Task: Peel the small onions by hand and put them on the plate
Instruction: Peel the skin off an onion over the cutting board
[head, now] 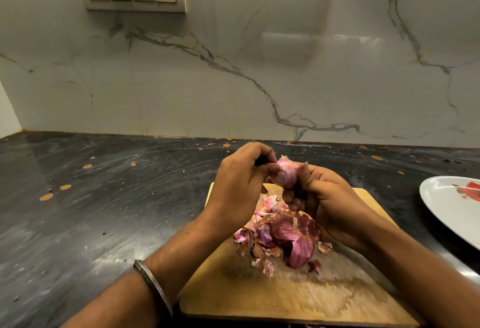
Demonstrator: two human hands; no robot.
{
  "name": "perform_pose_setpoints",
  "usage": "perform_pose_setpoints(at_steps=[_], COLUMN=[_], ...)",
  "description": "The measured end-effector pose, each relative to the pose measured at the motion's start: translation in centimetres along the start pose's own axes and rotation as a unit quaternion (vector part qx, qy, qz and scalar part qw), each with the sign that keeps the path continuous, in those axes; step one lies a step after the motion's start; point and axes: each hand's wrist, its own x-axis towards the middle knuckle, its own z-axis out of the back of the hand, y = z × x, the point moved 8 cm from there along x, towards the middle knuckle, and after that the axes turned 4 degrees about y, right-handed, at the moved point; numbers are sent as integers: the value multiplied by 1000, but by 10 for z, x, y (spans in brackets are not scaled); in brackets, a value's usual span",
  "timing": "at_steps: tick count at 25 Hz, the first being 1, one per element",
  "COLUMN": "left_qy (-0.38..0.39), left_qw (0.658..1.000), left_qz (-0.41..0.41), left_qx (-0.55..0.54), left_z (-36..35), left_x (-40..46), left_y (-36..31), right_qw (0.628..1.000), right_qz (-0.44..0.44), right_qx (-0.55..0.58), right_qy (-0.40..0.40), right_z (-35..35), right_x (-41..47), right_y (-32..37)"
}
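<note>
Near: one wooden cutting board [298, 299], one heap of peeled skins [283, 236] at board centre. Above board far edge: one onion [285, 174], mid-peel. Left hand [241, 184] fingers curled, pinching skin at tip; right hand [324, 197] curled round base. Next, likely: strip remaining skin, carry to plate [446, 205] at counter right edge, one visible, no onions seen on it.

- Dark counter [109, 197], left half of frame: open, only small orange flecks.
- Wooden board [285, 294], lower centre: peel heap [283, 236] fills its middle; near edge bare.
- White plate [449, 205], right edge: blocks that side.
- Marble wall [233, 67]: closes the back.
</note>
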Motion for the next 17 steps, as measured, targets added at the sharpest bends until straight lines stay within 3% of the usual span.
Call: perform_pose_setpoints(at_steps=[4, 13, 17], left_qy=[-2, -9, -21], left_qw=[997, 993, 993], left_qz=[11, -65, -74], left_qx=[-78, 93, 88], left_z=[-2, 0, 0], left_x=[-1, -3, -4], left_y=[1, -12, -15], right_qw=[1000, 999, 999], right_qz=[-4, -17, -13], right_qx=[23, 24, 40], right_qy=[-15, -16, -26], right_z=[3, 1, 2], right_x=[-1, 0, 0], right_y=[2, -2, 2])
